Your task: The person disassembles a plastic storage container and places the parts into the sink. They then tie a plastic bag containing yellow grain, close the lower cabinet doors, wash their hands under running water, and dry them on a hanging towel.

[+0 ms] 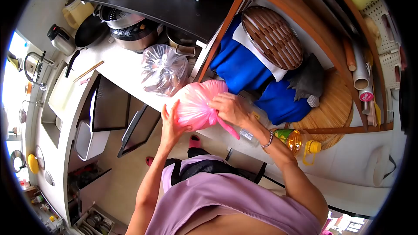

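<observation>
A full pink plastic bag (194, 103) is held up in front of me, at the counter's edge. My left hand (170, 124) cups its left side, fingers spread against the plastic. With bent fingers my right hand (230, 108) grips the gathered neck of the bag, and a twisted pink tail hangs below it. Just behind stands a clear plastic bag (163, 68), tied at the top, its contents hard to make out. Blue cloth (244, 67) lies in the shelf beyond my right hand. An oil bottle (296, 142) with a yellow cap lies near my right forearm.
A slatted round rack (272, 38) leans in the wooden shelf (300, 17). A rice cooker (136, 35) and a black pan (90, 31) stand on the counter. Below, cabinet doors (139, 129) hang open over the floor. A sink (52, 124) is at left.
</observation>
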`<action>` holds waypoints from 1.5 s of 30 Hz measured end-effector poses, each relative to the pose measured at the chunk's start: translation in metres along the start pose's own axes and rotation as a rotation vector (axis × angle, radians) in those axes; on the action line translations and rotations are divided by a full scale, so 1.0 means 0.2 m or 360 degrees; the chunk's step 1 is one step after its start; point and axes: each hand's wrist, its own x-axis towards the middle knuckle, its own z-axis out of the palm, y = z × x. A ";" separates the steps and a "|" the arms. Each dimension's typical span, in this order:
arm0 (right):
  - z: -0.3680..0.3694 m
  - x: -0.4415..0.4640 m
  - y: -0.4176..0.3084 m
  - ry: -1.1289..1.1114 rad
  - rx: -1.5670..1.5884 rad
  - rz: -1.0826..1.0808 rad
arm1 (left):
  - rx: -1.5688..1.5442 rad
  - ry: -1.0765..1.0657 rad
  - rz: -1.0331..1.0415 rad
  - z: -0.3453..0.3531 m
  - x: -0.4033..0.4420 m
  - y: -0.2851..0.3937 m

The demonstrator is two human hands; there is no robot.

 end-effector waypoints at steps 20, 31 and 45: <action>0.17 0.00 -0.20 0.0106 0.0237 -0.0020 | 0.0221 -0.0255 0.0017 -0.25 -0.12 -0.10; -0.03 -0.12 0.11 0.0389 0.0049 0.0239 | 0.0061 -0.0395 0.0194 0.19 0.25 -0.09; 0.10 -0.27 0.16 0.0112 -0.0134 0.0615 | -0.0091 -0.0203 0.0144 0.20 0.21 -0.40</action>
